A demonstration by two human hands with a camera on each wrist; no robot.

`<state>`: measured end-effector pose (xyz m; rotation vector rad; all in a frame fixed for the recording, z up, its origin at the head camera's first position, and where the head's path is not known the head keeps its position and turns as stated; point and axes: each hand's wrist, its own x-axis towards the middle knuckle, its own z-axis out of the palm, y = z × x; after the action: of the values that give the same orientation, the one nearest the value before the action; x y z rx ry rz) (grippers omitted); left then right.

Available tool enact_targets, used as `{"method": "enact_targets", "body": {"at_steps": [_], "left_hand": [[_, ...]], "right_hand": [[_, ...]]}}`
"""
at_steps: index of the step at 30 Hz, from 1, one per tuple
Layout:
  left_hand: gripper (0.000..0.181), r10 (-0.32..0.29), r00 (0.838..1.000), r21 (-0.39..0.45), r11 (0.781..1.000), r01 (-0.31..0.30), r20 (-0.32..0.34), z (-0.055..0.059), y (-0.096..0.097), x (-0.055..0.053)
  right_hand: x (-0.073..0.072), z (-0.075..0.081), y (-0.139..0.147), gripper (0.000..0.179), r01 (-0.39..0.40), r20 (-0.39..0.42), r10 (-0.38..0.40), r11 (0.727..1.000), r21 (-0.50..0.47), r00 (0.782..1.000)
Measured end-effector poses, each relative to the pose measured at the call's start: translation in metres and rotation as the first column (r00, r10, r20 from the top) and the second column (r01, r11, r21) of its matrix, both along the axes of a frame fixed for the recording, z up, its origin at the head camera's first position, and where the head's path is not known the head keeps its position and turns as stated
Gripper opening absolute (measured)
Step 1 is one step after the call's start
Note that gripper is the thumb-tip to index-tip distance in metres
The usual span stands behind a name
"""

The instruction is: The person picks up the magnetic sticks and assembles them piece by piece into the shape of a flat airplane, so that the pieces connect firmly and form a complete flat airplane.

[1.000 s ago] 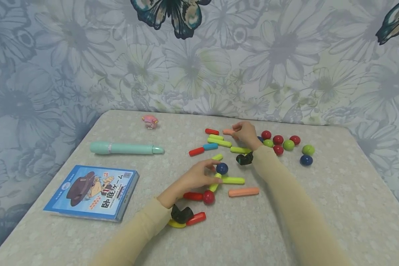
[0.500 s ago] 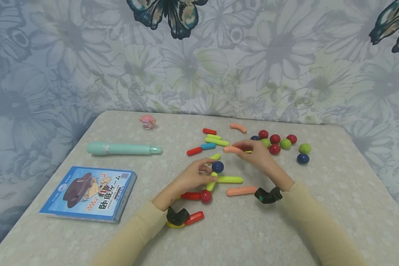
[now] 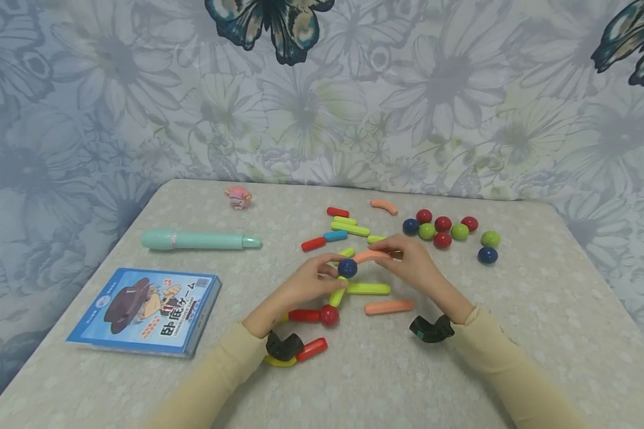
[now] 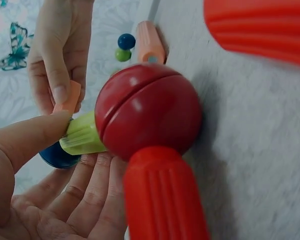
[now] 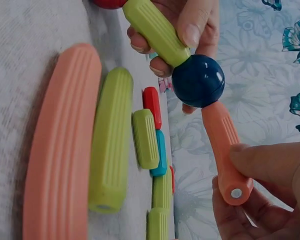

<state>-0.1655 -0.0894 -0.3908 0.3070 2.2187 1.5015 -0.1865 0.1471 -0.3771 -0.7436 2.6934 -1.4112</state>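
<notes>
My left hand (image 3: 308, 281) pinches a short lime green stick (image 3: 337, 297) just below a dark blue ball (image 3: 347, 268). The stick's other end meets a red ball (image 3: 330, 316), from which a red stick (image 3: 304, 316) runs left. Between the thumb and fingers of my right hand (image 3: 415, 263) is a curved orange stick (image 5: 221, 145), with a round metal tip at its near end. Its far end touches the blue ball in the right wrist view. A yellow piece (image 3: 280, 361) and another red stick (image 3: 312, 350) lie near my left wrist.
Lime (image 3: 369, 289) and orange (image 3: 389, 307) sticks lie just right of the joined pieces. Loose sticks, including a blue one (image 3: 336, 236), lie behind. Several balls (image 3: 442, 240) cluster back right. A boxed game (image 3: 145, 313), mint tube (image 3: 201, 240) and pink figurine (image 3: 238, 197) stand left.
My right hand has brought the curved orange stick from the back of the table forward and left to the blue ball. The left hand has kept its hold, nearly still.
</notes>
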Motion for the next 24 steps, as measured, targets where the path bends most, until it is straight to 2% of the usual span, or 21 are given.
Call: {"method": "enact_targets", "body": {"at_steps": [6, 10, 15, 19, 22, 24], "left_hand": [[0.048, 0.005, 1.0, 0.0, 1.0, -0.005, -0.007, 0.005, -0.004, -0.005], [0.044, 0.001, 1.0, 0.01, 1.0, -0.001, -0.019, 0.007, -0.004, -0.011], [0.041, 0.01, 1.0, 0.013, 1.0, -0.01, 0.016, 0.006, -0.005, -0.015], [0.048, 0.035, 0.999, -0.01, 0.999, -0.035, 0.039, 0.008, -0.008, -0.016], [0.051, 0.06, 0.995, -0.016, 0.998, -0.059, 0.083, 0.009, -0.009, -0.018], [0.05, 0.065, 0.992, -0.012, 0.998, -0.064, 0.106, 0.009, -0.008, -0.019]], "right_hand": [[-0.002, 0.002, -0.01, 0.024, -0.001, 0.047, 0.005, 0.996, -0.09, 0.999], [-0.005, 0.0, -0.019, 0.025, -0.008, 0.074, 0.016, 0.995, -0.096, 0.997], [-0.015, -0.004, -0.015, 0.028, 0.001, 0.114, 0.009, 0.996, -0.085, 0.993], [-0.038, -0.005, 0.012, 0.029, 0.129, 0.116, -0.126, 0.991, -0.022, 0.985], [-0.051, -0.007, 0.037, 0.03, 0.265, 0.134, -0.27, 0.963, 0.055, 0.953], [-0.054, -0.009, 0.05, 0.031, 0.313, 0.158, -0.322, 0.946, 0.079, 0.933]]}}
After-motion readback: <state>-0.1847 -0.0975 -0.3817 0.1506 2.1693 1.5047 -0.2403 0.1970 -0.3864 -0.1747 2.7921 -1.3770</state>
